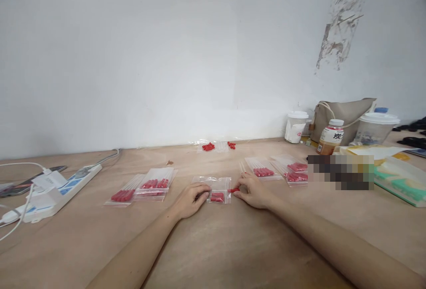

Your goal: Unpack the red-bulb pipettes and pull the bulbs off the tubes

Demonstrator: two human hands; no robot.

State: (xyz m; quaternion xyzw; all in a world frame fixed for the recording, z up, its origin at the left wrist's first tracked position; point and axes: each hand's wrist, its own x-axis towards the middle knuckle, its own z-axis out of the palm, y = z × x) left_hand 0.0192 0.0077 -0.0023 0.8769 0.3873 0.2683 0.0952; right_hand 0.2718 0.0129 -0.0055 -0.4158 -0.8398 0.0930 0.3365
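A small clear plastic bag (218, 187) with red pieces inside lies on the wooden table (213, 244) in front of me. My left hand (190, 199) pinches its left edge, fingers curled. My right hand (254, 190) sits at the bag's right side, fingertips pinched on a small red piece (234, 189) at the bag's opening. Filled bags of red-tipped pieces lie to the left (155, 184) and to the right (262, 168).
A white power strip (60, 191) with plugs and cables lies far left. More red pieces on clear bags (216, 146) lie by the wall. At right stand a paper cup (295, 126), a bottle (330, 136), a tan bag (342, 114), a plastic tub (374, 127).
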